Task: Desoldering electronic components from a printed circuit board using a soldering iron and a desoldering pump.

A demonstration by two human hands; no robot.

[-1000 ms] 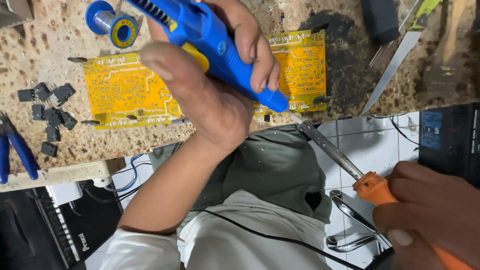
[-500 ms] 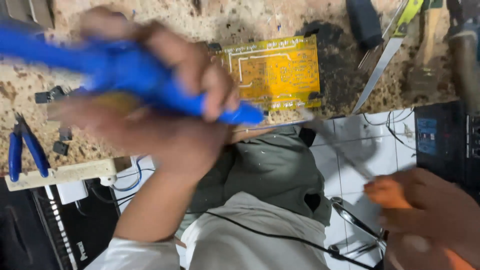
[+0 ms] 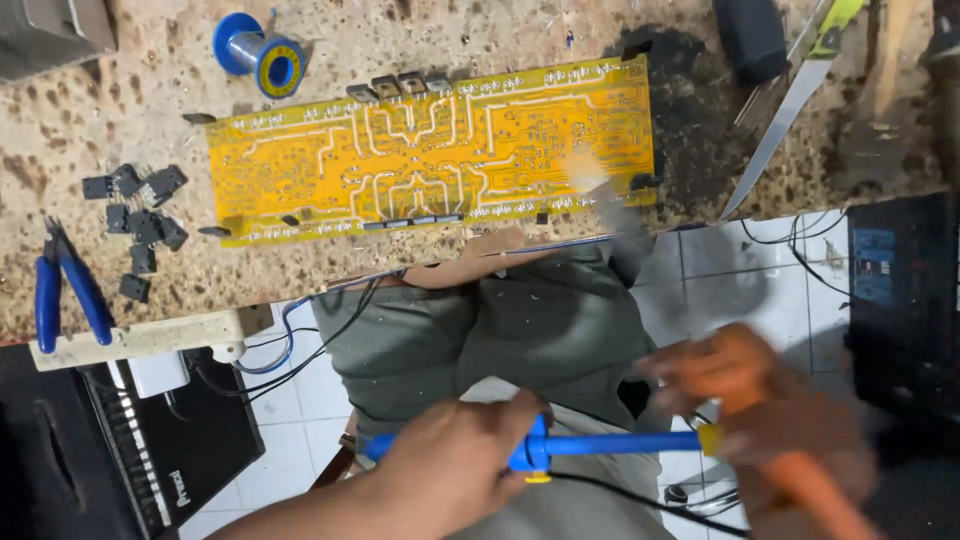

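Note:
My left hand (image 3: 450, 470) grips a blue desoldering pump (image 3: 610, 445) low over my lap, with its yellow tip pointing right towards my right hand (image 3: 760, 400). That hand is motion-blurred and wrapped around the orange handle (image 3: 810, 490) of a soldering iron. The iron's shaft shows only as a faint smear up towards the table edge. A long yellow circuit board (image 3: 430, 150) lies trace side up on the speckled worktop (image 3: 100, 130), away from both hands.
A blue solder spool (image 3: 258, 48) stands behind the board. Several black components (image 3: 135, 215) and blue-handled pliers (image 3: 65, 290) lie to the left. A metal blade (image 3: 780, 120) lies at the right, and a black device (image 3: 890, 270) stands there on the tiled floor. Wires hang below the table edge.
My left hand has come down off the board to my lap with the blue pump, uncovering the whole board. My right hand has shifted left towards the pump's tip.

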